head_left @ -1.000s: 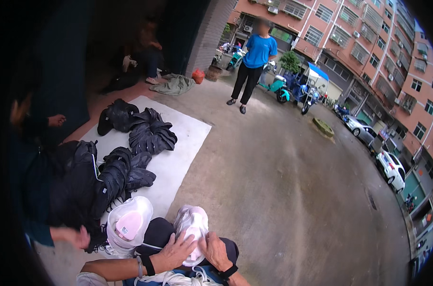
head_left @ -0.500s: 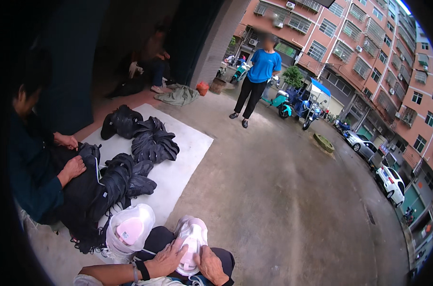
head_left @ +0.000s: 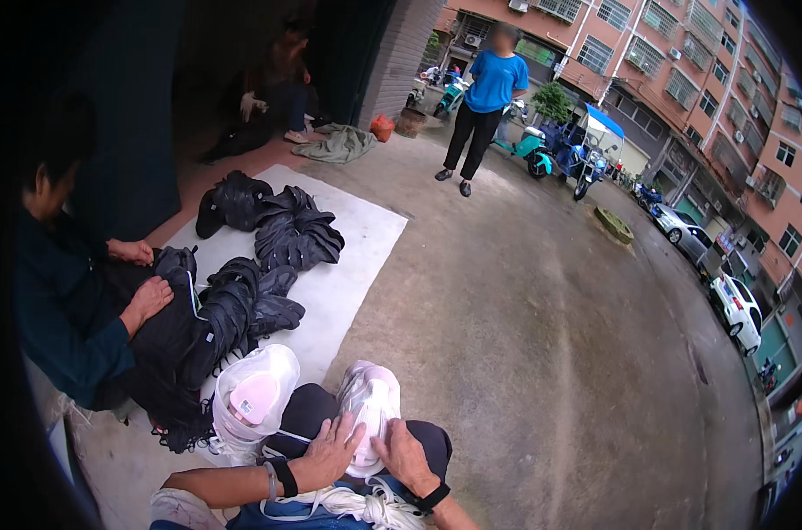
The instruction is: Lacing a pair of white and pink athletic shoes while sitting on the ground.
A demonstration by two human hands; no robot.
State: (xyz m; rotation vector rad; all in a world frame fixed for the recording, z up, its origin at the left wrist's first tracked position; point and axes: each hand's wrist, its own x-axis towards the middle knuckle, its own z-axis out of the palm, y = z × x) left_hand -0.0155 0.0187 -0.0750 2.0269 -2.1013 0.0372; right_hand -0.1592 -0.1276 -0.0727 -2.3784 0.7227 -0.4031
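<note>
Both my hands rest on a clear plastic packet with a pale pink item inside [head_left: 371, 402], which lies on a dark cloth over my lap. My left hand [head_left: 327, 455] presses its lower left side with spread fingers. My right hand [head_left: 404, 457] lies on its lower right side. A second clear packet holding a pink item [head_left: 253, 395] sits just left of them. White cord [head_left: 348, 506] is bundled below my wrists. Each of my wrists has a black band.
A white sheet [head_left: 343, 274] on the concrete carries piles of black garments [head_left: 292, 231]. A person in dark clothes [head_left: 74, 300] sits at the left handling black fabric. Another person sits in the far doorway, one in blue [head_left: 483, 106] stands near parked scooters [head_left: 560, 150]; cars line the right.
The view has shifted, so the seated person at the left shows more fully. My hands stay on the clear packet, shifting only slightly.
</note>
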